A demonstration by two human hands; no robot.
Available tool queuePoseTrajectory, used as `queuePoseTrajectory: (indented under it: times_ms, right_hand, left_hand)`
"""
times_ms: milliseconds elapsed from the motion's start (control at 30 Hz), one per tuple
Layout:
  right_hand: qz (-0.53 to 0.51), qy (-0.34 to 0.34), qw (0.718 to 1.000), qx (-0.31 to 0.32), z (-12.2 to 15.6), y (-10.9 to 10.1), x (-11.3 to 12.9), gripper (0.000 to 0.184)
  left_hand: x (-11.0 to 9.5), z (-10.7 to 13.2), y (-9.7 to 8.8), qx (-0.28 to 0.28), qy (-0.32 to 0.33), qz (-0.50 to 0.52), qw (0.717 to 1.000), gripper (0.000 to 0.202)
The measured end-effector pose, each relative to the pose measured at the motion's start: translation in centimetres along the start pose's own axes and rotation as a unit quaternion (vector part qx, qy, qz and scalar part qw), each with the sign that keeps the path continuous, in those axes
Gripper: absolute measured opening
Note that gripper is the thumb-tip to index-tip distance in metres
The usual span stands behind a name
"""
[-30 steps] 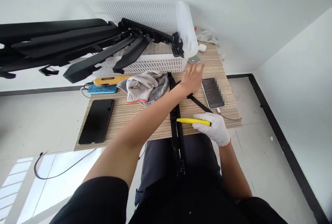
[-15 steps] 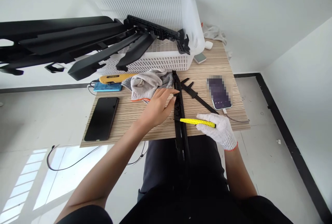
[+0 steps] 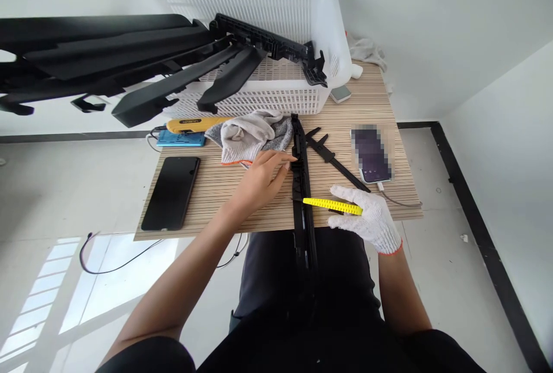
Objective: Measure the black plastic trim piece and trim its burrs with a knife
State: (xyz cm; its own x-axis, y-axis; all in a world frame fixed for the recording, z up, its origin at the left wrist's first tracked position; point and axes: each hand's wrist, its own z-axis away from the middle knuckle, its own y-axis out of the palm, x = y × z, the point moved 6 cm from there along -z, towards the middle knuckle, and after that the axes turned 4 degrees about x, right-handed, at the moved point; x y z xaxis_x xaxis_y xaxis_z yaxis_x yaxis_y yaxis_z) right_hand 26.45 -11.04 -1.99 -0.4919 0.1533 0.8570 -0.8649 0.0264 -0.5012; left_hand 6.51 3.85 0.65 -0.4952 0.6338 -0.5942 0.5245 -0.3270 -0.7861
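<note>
A long black plastic trim strip (image 3: 303, 189) lies lengthwise on the table, its near end reaching past the edge over my lap. My left hand (image 3: 266, 176), bare, has index finger and thumb pinched at the strip's left side. In a white knit glove, my right hand (image 3: 367, 214) has the back end of a yellow-handled deburring tool (image 3: 332, 206) between its spread fingers and palm. The tool's thin dark tip crosses the strip. Black calipers (image 3: 332, 158) lie just right of the strip.
Behind stands a white basket (image 3: 332, 33) with long black plastic parts (image 3: 129, 53) jutting far left. Bunched gloves (image 3: 250, 134), a yellow tool (image 3: 194, 125) and a blue box (image 3: 180, 139) lie before it. A dark phone (image 3: 170, 194) is left; a charging phone (image 3: 374, 154), right.
My right fingers have spread wider around the tool's handle. The tool lies almost as before across the strip. My left hand stays at the strip, and the view has shifted slightly.
</note>
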Motion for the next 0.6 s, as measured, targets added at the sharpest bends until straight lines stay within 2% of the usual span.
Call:
queuePoseTrajectory:
  times_ms: [100, 200, 267, 367, 500, 600]
  right_hand:
    - [0.021, -0.026, 0.999, 0.014, -0.2, 0.2, 0.3, 0.053]
    - [0.03, -0.041, 0.999, -0.012, -0.1, -0.4, 0.5, 0.043]
    - [0.013, -0.028, 0.999, -0.023, 0.1, -0.8, 0.2, 0.042]
    - [-0.006, -0.001, 1.0, -0.003, 0.4, -1.0, -0.3, 0.044]
    - [0.017, 0.009, 0.998, -0.062, 0.6, -2.0, -0.6, 0.045]
    - [0.028, 0.007, 0.999, -0.031, 0.5, -1.7, -0.5, 0.043]
  left_hand:
    - [0.4, 0.0, 0.0, 0.002, -0.008, 0.007, 1.0, 0.029]
    - [0.7, 0.0, 0.1, 0.003, -0.014, 0.007, 1.0, 0.03]
    - [0.9, 0.1, 0.2, 0.003, -0.013, 0.007, 1.0, 0.031]
    - [1.1, 0.3, 0.2, 0.001, -0.009, 0.008, 1.0, 0.031]
    - [1.1, 0.5, 0.1, 0.0, -0.003, 0.011, 1.0, 0.032]
    - [1.1, 0.4, 0.1, 0.001, -0.005, 0.016, 1.0, 0.032]
